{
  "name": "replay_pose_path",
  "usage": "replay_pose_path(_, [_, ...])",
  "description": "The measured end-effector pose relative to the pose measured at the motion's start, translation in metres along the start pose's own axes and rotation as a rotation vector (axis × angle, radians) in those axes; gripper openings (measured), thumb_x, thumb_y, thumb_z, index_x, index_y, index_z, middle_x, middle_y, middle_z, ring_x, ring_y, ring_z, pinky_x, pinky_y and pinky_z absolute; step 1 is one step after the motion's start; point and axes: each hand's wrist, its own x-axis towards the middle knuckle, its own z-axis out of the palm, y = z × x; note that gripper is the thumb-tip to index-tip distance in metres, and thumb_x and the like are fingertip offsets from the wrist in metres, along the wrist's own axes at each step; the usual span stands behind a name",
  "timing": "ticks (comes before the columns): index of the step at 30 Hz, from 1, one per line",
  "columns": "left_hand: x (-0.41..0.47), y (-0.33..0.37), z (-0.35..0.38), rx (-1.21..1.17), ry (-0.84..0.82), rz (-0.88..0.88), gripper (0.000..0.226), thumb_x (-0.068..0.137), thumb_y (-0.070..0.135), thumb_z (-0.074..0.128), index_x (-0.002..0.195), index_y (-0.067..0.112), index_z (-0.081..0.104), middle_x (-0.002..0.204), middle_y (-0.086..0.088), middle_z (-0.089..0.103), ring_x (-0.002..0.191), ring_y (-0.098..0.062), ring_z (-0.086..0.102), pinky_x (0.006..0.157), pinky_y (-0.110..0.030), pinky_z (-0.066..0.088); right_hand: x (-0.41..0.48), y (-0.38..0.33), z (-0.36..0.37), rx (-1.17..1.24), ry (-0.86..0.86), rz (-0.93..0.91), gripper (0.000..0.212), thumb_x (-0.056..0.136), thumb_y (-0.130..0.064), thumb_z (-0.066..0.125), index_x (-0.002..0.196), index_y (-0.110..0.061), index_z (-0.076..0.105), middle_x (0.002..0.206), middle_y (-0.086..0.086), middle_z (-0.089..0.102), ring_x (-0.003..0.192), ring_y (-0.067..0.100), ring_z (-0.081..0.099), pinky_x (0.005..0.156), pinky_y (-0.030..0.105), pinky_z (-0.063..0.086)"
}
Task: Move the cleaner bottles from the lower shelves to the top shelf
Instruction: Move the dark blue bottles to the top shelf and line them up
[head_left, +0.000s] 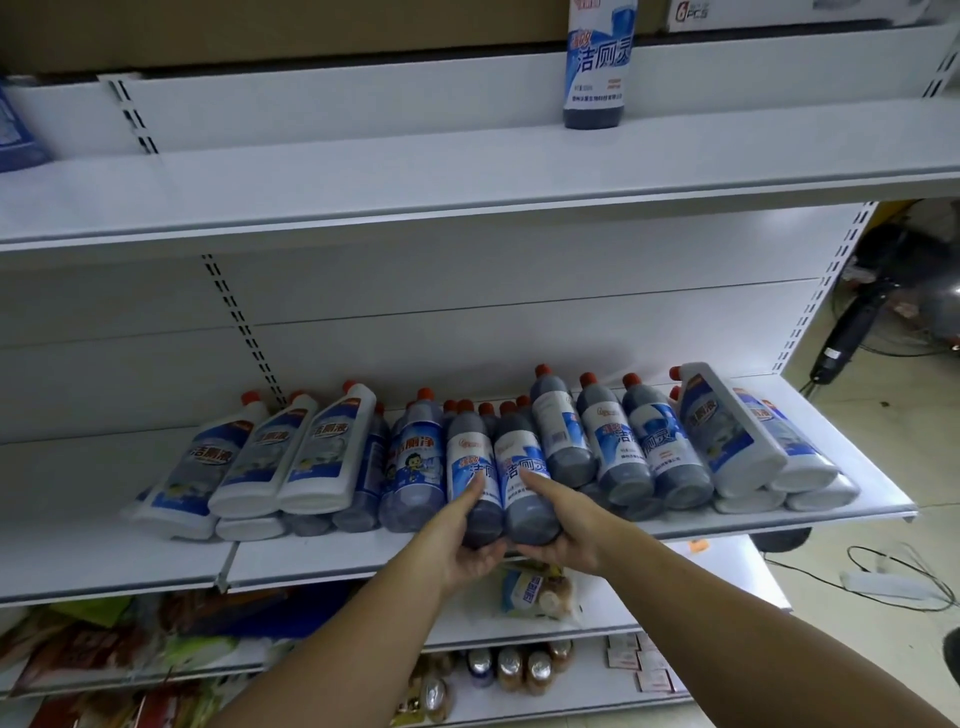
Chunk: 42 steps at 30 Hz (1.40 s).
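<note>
Top shelf (467, 176) nearly bare, one bottle (597, 67) up. Lower shelf (727, 519) crowded. Left hand (470, 540) and right hand (563, 530) each grasping a dark bottle (475, 483), (527, 483). Lift straight, clear neighbours, stand upright.

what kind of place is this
Most likely a small shop aisle: white slotted shelving, a row of matching cleaner bottles as stock, and packaged goods on the shelves below.
</note>
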Motion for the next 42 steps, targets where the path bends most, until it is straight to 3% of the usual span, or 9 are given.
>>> replay_pose_path(4, [-0.003, 0.003, -0.007, 0.111, 0.025, 0.014, 0.057, 0.067, 0.013, 0.08, 0.117, 0.004, 0.052, 0.108, -0.023, 0.063, 0.096, -0.036, 0.064, 0.068, -0.043, 0.055, -0.005, 0.004, 0.002, -0.181, 0.061, -0.063, 0.048, 0.075, -0.042, 0.073, 0.111, -0.014, 0.058, 0.105, 0.012, 0.069, 0.093, 0.027, 0.068, 0.078, 0.039, 0.058])
replay_pose_path(9, [-0.03, 0.006, -0.022, 0.348, -0.143, -0.085, 0.053, 0.065, 0.011, 0.075, 0.113, 0.002, 0.053, 0.097, -0.025, 0.067, 0.081, -0.035, 0.067, 0.062, -0.042, 0.06, -0.029, 0.011, -0.009, -0.157, -0.044, -0.041, 0.047, 0.074, -0.032, 0.075, 0.112, -0.011, 0.058, 0.109, 0.016, 0.07, 0.099, 0.031, 0.067, 0.088, 0.046, 0.054])
replay_pose_path(14, [-0.056, 0.001, -0.03, 0.473, -0.401, 0.02, 0.053, 0.065, -0.011, 0.069, 0.114, 0.001, 0.055, 0.096, -0.022, 0.072, 0.09, -0.035, 0.068, 0.078, -0.049, 0.057, -0.067, 0.012, -0.027, -0.115, -0.236, -0.191, 0.082, 0.057, -0.02, 0.085, 0.128, -0.009, 0.045, 0.12, 0.018, 0.064, 0.107, 0.032, 0.062, 0.086, 0.046, 0.054])
replay_pose_path(18, [-0.08, -0.008, -0.008, 0.716, -0.508, 0.143, 0.053, 0.068, -0.023, 0.06, 0.114, 0.002, 0.054, 0.09, -0.012, 0.073, 0.084, -0.022, 0.07, 0.068, -0.033, 0.058, -0.101, 0.009, -0.045, -0.192, -0.281, -0.393, 0.103, 0.045, -0.034, 0.092, 0.13, -0.005, 0.042, 0.125, 0.022, 0.06, 0.112, 0.036, 0.06, 0.09, 0.044, 0.053])
replay_pose_path(22, [-0.09, -0.022, 0.019, 0.823, -0.577, 0.188, 0.055, 0.065, -0.018, 0.067, 0.112, 0.006, 0.053, 0.092, -0.009, 0.072, 0.088, -0.021, 0.069, 0.07, -0.031, 0.055, -0.136, 0.011, -0.064, -0.174, -0.251, -0.53, 0.094, 0.052, -0.044, 0.088, 0.128, -0.008, 0.045, 0.122, 0.017, 0.065, 0.11, 0.032, 0.063, 0.085, 0.038, 0.055])
replay_pose_path(29, [-0.104, -0.045, 0.068, 0.798, -0.711, 0.227, 0.058, 0.05, -0.008, 0.067, 0.106, 0.003, 0.056, 0.082, -0.012, 0.073, 0.071, -0.021, 0.07, 0.058, -0.03, 0.055, -0.192, 0.0, -0.099, -0.215, 0.066, -0.679, 0.106, 0.044, -0.076, 0.073, 0.128, -0.017, 0.047, 0.114, 0.007, 0.069, 0.105, 0.027, 0.066, 0.092, 0.047, 0.051])
replay_pose_path(35, [-0.132, -0.044, 0.099, 0.874, -0.819, 0.292, 0.085, 0.044, 0.005, 0.079, 0.12, -0.01, 0.042, 0.071, -0.015, 0.063, 0.056, -0.018, 0.061, 0.051, -0.027, 0.048, -0.251, -0.044, -0.105, -0.374, 0.017, -0.862, 0.097, 0.035, -0.079, 0.072, 0.115, -0.029, 0.051, 0.104, -0.004, 0.074, 0.095, 0.018, 0.071, 0.077, 0.032, 0.056])
replay_pose_path(38, [-0.152, -0.033, 0.12, 0.873, -0.791, 0.431, 0.1, 0.024, 0.012, 0.09, 0.113, -0.009, 0.046, 0.073, -0.016, 0.065, 0.058, -0.019, 0.065, 0.051, -0.025, 0.051, -0.271, -0.074, -0.102, -0.396, -0.014, -0.94, 0.094, 0.03, -0.08, 0.071, 0.107, -0.03, 0.053, 0.094, -0.009, 0.075, 0.087, 0.013, 0.072, 0.069, 0.024, 0.056])
replay_pose_path(42, [-0.189, -0.015, 0.143, 0.801, -0.829, 0.613, 0.061, 0.031, 0.004, 0.074, 0.089, -0.009, 0.059, 0.06, -0.014, 0.064, 0.048, -0.017, 0.061, 0.045, -0.02, 0.048, -0.286, -0.12, -0.102, -0.393, -0.06, -1.028, 0.1, 0.025, -0.081, 0.071, 0.11, -0.03, 0.055, 0.101, 0.002, 0.074, 0.092, 0.024, 0.071, 0.08, 0.044, 0.056])
